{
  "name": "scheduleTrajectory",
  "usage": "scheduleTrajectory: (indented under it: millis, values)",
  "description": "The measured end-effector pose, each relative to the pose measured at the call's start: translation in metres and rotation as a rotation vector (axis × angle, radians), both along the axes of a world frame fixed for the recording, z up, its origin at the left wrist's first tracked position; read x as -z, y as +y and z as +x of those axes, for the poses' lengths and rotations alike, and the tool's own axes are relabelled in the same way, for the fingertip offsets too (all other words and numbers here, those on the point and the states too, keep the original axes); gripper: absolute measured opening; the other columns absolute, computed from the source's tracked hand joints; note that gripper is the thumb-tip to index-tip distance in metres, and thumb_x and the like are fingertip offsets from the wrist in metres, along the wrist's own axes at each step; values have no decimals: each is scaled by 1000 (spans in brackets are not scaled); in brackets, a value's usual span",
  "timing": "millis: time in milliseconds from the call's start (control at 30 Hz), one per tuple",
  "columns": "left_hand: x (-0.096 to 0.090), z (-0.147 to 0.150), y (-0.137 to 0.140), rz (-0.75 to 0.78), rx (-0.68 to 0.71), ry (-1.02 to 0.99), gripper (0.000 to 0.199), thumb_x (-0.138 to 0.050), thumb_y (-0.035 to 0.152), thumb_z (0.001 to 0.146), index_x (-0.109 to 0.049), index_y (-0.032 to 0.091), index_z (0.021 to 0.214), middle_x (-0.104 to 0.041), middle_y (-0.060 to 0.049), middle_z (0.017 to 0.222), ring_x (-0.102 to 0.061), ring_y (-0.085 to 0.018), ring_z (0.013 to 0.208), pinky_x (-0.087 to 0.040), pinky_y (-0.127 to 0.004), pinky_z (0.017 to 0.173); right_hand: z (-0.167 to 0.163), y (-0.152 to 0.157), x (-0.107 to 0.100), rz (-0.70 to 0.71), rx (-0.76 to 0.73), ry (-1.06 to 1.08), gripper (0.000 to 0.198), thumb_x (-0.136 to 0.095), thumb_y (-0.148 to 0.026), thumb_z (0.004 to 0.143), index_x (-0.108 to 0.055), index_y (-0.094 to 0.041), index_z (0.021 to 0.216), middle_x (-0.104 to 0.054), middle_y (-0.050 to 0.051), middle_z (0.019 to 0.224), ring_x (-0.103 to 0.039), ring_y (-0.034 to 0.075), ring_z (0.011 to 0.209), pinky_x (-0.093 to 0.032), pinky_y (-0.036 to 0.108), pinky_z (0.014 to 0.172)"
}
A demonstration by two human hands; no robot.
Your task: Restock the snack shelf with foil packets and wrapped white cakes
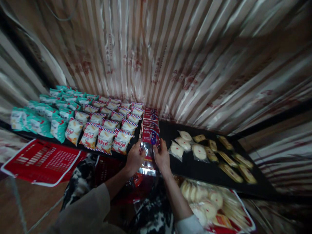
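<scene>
Between my two hands is a dark red snack packet with a shiny, see-through lower part, at the front edge of the shelf. My left hand grips its left side with the fingers closed. On its right side my right hand pinches it, thumb on top. Behind it a row of similar dark red packets runs back to the wall. Left of that row stand white chip bags with red lettering. To the right lie round white cakes in clear wrappers.
Turquoise bags fill the left end of the black shelf. Yellow wrapped bars lie at its right. Below are a red basket and another with bagged cakes. Striped plastic sheeting hangs behind.
</scene>
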State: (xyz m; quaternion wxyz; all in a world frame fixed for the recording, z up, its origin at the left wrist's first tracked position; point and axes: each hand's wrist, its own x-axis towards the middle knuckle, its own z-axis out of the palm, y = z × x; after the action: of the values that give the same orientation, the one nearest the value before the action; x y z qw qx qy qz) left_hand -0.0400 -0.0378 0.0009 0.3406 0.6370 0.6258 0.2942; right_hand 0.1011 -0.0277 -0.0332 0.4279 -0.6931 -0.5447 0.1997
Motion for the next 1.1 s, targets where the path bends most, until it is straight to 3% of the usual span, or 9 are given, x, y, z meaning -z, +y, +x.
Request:
scheduleTrajectory:
  millis: [267,400,500,600,733,967,1100]
  values:
    - [2,-2,2,43,-36,57,43,-48,20,81,-50,13,124,-62,-7,99,-58,-18,93,-45,-29,87,-5,-3,0,-16,-31,-158,58,-41,-39,85,-42,-11,136,-46,15,138,-30,28,135,-33,47,106]
    - [0,0,-1,32,-60,119,45,-47,22,84,-46,12,128,-58,-10,108,-57,-20,99,-44,-30,91,-7,-3,-9,76,-27,-338,53,-41,-36,86,-46,-12,133,-41,15,141,-23,30,137,-29,52,107]
    - [-4,0,-6,62,-60,174,43,-47,23,84,-48,15,126,-55,-10,111,-55,-20,103,-44,-31,92,-9,4,-19,169,-118,-467,47,-40,-31,88,-51,-11,129,-37,14,144,-16,28,140,-28,50,109]
    - [-8,1,-11,161,-54,249,43,-49,24,84,-48,17,126,-51,-10,119,-50,-23,111,-42,-34,96,-9,20,-25,193,-223,-525,42,-39,-30,90,-56,-11,123,-43,14,141,-20,26,139,-30,47,109]
    - [-3,2,-16,272,67,309,45,-50,20,83,-47,18,128,-45,-11,129,-45,-25,116,-40,-37,100,-6,40,-23,125,-239,-520,42,-43,-36,89,-58,-14,122,-44,13,140,-23,29,138,-31,49,108]
    - [11,2,-15,287,87,310,39,-49,19,84,-52,16,123,-48,-11,126,-46,-24,112,-43,-39,97,-1,49,-17,16,-254,-481,52,-47,-46,87,-52,-16,129,-37,13,145,-31,30,134,-33,47,107]
    - [10,4,-14,282,75,293,39,-52,18,82,-53,17,121,-50,-11,125,-47,-25,110,-45,-40,94,3,53,-11,52,-243,-442,52,-48,-47,86,-54,-16,127,-41,14,142,-33,30,133,-34,48,106]
